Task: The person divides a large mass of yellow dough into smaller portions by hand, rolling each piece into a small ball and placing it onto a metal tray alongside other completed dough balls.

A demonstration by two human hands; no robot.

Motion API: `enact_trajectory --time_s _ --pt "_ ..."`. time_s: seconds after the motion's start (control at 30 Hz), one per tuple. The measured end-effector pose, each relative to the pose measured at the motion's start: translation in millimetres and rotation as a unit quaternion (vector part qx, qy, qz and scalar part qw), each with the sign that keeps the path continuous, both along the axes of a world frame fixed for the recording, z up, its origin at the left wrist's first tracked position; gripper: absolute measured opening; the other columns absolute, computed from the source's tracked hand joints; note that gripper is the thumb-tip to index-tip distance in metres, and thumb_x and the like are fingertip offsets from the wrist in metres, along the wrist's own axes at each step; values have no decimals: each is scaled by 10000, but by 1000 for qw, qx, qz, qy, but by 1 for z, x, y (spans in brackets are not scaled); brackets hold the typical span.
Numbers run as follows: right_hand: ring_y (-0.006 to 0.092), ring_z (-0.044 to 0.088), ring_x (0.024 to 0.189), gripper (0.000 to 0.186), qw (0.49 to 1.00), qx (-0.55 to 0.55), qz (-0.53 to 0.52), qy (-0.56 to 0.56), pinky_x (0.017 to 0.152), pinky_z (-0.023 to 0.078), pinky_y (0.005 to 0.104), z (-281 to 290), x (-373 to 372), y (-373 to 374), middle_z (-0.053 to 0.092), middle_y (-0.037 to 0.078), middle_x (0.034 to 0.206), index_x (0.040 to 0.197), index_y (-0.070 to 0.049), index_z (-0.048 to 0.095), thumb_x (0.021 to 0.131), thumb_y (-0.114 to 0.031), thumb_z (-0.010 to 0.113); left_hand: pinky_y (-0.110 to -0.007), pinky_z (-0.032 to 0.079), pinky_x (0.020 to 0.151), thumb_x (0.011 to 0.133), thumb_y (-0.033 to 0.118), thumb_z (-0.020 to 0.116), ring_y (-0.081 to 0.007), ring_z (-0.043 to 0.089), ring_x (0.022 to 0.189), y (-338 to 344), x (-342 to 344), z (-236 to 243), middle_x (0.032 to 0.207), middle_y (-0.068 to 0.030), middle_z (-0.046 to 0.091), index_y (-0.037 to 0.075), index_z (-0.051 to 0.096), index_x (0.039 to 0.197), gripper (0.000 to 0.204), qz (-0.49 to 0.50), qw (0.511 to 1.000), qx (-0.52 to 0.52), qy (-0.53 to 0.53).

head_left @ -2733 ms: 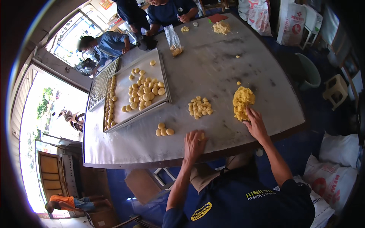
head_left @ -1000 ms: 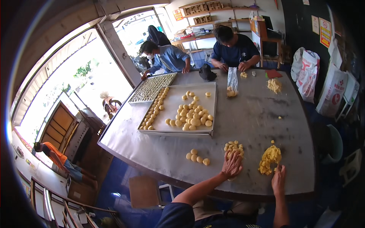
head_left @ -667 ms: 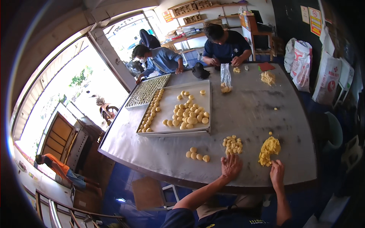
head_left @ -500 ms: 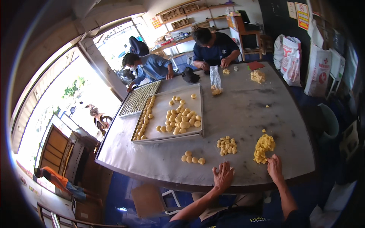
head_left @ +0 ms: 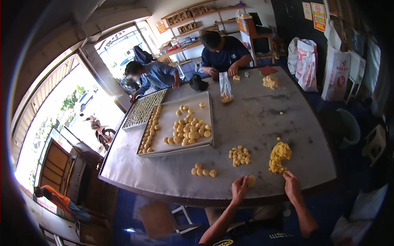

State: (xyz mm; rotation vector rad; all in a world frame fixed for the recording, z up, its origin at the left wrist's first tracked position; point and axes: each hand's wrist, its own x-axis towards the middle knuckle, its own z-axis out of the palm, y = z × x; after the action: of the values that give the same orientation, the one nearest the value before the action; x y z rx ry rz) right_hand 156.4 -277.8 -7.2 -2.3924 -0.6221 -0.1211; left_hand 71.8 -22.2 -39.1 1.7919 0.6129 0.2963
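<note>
Near the table's front edge, my left hand [head_left: 239,189] is closed on the edge of a flattened dough disc [head_left: 251,181], which it holds up off the table. To its right, my right hand [head_left: 292,187] has its fingers pinched together at the near end of a crumbly yellow heap [head_left: 280,155]; whatever lies between the fingertips is too small to make out. Beyond my left hand is a cluster of small pale dough pieces [head_left: 239,156]. Several smooth dough balls [head_left: 204,170] lie to the left of it.
A large metal tray [head_left: 180,152] with round dough balls stands on the table [head_left: 262,123], beside a second tray [head_left: 144,108] of small pieces. Across the table, two people work near a clear plastic bag [head_left: 225,87] and a crumbly heap [head_left: 270,82]. A stool [head_left: 158,219] stands in front, left.
My left hand lay flat with fingers spread on the table; now it is turned on its side, gripping the dough disc. My right hand stays by the yellow heap. The view has shifted slightly.
</note>
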Motion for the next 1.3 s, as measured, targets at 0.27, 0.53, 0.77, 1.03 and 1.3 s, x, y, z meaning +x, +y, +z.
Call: enact_trajectory --time_s 0.27,0.53,0.77,1.03,1.3 --pt "364 713 988 282 979 198 49 -21 847 563 389 21 -19 87 731 203 1109 1156 20 724 875 0 713 -339 552 707 1079 332 515 -171 711 769 -49 24 -9 860 -144 746 -13 676 1243 415 -57 983 -61 -164" --pt "321 715 923 242 938 246 238 51 833 565 378 29 -37 123 747 146 1105 1066 -22 773 827 -57 758 -463 551 667 849 270 737 -449 698 835 27 6 -76 836 -258 706 -9 698 991 315 -123 976 157 -88" --pt "356 707 870 265 981 125 148 12 791 573 385 9 -33 113 734 189 997 1096 0 748 831 -14 734 -522 550 720 894 172 669 -457 685 873 -17 7 -35 889 -235 703 63 609 1123 260 -74 972 218 37" --pt "208 671 752 479 969 147 144 136 700 542 360 15 -3 105 703 125 839 1239 -77 727 780 -154 837 -411 556 741 838 124 768 -416 710 895 -8 4 -17 952 -205 713 31 674 1077 273 -133 978 103 -126" --pt "337 598 1120 746 980 113 143 81 946 500 427 -12 31 92 607 178 1240 1371 -90 615 686 -186 893 -377 534 738 919 195 716 -261 715 809 -2 7 -16 864 -129 721 16 714 1020 206 -155 974 138 -95"
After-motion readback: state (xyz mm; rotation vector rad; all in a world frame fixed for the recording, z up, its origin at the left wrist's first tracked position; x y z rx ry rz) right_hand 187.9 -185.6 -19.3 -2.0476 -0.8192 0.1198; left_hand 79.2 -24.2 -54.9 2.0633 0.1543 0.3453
